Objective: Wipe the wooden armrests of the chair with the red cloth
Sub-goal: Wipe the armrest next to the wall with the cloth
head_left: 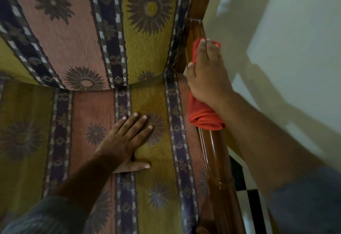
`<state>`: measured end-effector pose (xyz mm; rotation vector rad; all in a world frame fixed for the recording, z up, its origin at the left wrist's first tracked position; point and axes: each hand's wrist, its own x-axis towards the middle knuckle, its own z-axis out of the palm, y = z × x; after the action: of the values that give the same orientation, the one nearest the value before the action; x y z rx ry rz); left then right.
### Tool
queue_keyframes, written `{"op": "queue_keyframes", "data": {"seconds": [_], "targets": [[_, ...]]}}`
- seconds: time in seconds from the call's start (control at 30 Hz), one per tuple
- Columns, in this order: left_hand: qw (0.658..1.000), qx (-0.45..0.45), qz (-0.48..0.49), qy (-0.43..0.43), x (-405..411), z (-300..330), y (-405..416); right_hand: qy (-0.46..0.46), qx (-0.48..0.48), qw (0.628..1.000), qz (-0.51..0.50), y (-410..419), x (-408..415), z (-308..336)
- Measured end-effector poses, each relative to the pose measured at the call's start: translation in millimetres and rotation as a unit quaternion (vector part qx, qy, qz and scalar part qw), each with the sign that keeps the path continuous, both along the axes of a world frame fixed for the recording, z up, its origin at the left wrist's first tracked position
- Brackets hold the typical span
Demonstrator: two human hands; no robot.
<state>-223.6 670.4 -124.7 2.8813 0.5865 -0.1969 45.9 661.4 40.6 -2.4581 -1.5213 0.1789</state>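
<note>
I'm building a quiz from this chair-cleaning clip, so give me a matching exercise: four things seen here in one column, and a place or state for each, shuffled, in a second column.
Column one:
1. red cloth
2. left hand
3. right hand
4. wooden armrest

Column two:
A. flat, fingers spread, on the patterned seat cushion
B. glossy brown rail along the chair's right side, beside the pale wall
C. bunched around the rail under a palm
D. pressing down on the cloth, on top of the rail

Pairs: 1-C, 2-A, 3-D, 4-B
</note>
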Motion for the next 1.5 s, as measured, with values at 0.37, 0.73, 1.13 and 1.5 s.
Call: {"op": "queue_keyframes", "data": {"seconds": [0.37, 0.73, 1.13, 1.5], "targets": [[0.999, -0.040, 0.003, -0.034, -0.9, -7.6, 1.7, 0.080, 0.003, 0.995, -0.061, -67.9, -7.5, -0.2], [0.999, -0.026, -0.002, -0.033, -0.4, -4.9, 0.3, -0.005, 0.018, 0.999, -0.028, 46.5, 19.9, 5.3], [0.997, -0.039, 0.001, -0.061, -0.1, -11.1, 0.9, -0.008, 0.011, 1.000, -0.025, 17.5, 18.3, 11.7], [0.999, -0.017, 0.000, -0.040, -1.6, -11.5, 0.4, 0.022, 0.032, 0.999, -0.014, 32.6, 20.0, 7.8]]}}
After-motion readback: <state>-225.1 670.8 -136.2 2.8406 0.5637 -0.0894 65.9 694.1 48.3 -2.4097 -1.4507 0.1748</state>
